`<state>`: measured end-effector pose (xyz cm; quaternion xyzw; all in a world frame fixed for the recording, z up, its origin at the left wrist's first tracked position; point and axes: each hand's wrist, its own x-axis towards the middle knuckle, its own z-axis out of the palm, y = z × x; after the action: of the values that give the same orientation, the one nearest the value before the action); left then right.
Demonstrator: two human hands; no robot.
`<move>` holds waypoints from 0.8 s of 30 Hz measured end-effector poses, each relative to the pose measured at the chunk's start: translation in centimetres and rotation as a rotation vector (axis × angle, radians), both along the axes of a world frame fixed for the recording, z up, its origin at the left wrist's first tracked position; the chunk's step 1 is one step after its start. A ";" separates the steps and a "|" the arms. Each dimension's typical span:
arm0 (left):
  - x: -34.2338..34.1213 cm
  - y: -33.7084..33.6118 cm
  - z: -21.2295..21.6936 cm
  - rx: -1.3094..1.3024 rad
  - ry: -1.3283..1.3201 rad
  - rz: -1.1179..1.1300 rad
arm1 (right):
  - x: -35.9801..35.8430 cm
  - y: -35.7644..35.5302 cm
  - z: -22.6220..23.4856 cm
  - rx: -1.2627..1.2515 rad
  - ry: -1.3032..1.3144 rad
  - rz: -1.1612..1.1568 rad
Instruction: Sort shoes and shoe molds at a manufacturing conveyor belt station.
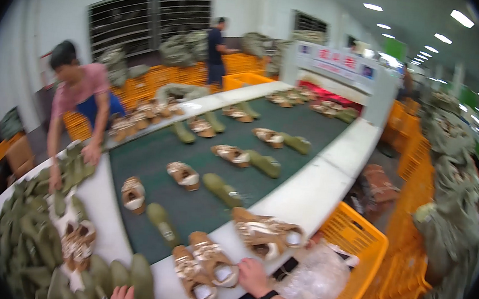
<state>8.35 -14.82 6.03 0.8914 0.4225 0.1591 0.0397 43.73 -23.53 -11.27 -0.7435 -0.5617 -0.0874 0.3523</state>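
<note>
My left hand is at the lower edge with its fingers apart, beside the green shoe lasts that stand close together there. My right hand, with a dark band on the wrist, has its fingers curled at the heel of a tan and white shoe on the white ledge. A second tan shoe lies just left of that one. Farther along the ledge, more tan shoes rest in a group. Behind the ledge, a dark green conveyor belt carries tan shoes, several with green lasts beside them.
At my right stands an orange crate holding clear plastic bags. A person in a pink shirt reaches into a pile of green lasts on the left. Another person stands beyond the belt, near stacked orange crates.
</note>
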 end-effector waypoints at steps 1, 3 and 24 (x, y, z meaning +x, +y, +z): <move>-0.2 0.3 -0.6 -0.030 -0.014 0.039 | -0.1 -0.3 1.0 0.026 -0.053 -0.006; -0.5 0.9 -2.8 -0.075 -0.021 0.049 | 0.4 -0.9 0.9 0.006 -0.035 -0.039; 0.7 0.0 -9.8 0.080 -0.108 0.360 | 0.4 -1.1 -0.5 -0.060 0.007 0.040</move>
<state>9.03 -14.87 -3.78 0.7924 0.5659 0.2278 -0.0024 44.17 -24.59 -11.76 -0.7426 -0.5777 -0.0609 0.3334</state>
